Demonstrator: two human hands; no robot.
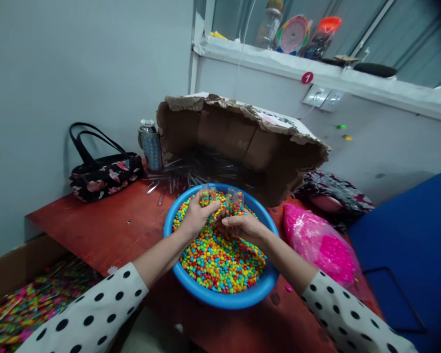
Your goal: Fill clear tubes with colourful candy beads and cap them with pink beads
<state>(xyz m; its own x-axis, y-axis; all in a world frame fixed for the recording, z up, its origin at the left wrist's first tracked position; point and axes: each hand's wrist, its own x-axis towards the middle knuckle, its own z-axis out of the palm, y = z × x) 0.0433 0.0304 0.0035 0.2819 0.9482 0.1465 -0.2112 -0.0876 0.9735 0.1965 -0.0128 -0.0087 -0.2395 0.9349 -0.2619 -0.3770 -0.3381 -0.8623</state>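
A blue basin (226, 300) full of small multicoloured candy-like pieces (220, 262) stands on the red table. Over its far half, my left hand (197, 214) is closed round clear tubes (208, 195) with coloured pieces inside. Beside it, my right hand (244, 224) grips more clear tubes (235, 200), also holding coloured pieces. The two hands are close together, and the tubes point up and away. Parts of the fingers and the lower tube ends are hidden.
Behind the basin lies a torn cardboard box (224, 130) with loose clear tubes (191, 174). A floral bag (106, 176) and a flask (152, 147) stand left; a pink plastic bag (319, 242) lies right on the red table (113, 225). Filled tubes (40, 299) lie lower left.
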